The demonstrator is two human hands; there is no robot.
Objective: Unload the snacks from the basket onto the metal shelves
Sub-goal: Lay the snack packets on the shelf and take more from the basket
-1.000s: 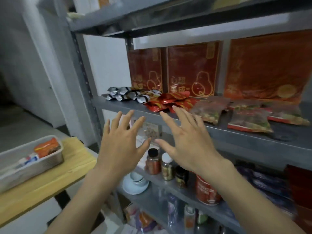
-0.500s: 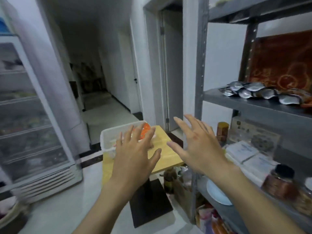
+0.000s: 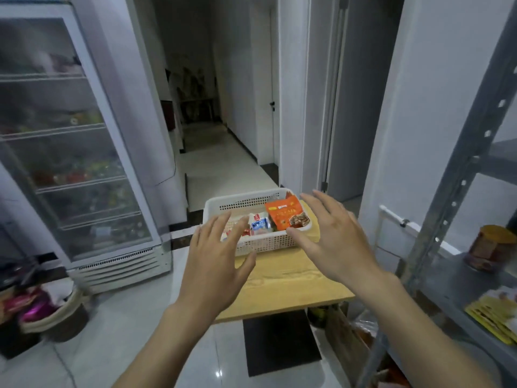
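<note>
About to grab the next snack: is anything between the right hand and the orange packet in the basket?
Nothing visible: the open right hand hovers beside the orange snack packet, which lies uncovered in the white basket.

A small light wooden table (image 3: 282,287) lies below the left hand (image 3: 212,264) and right hand (image 3: 333,242); a white perforated plastic basket (image 3: 265,243) sits at its far end, by their fingertips.

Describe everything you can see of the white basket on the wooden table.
The white basket is rectangular and looks like plastic, with perforated walls and a smooth rim. It sits upright at the far end of the wooden table. Inside lie an orange packet at its right end, a blue-and-white packet beside it, and wrappers partly hidden by the left hand. The right hand overlaps its right corner; contact cannot be told.
</note>
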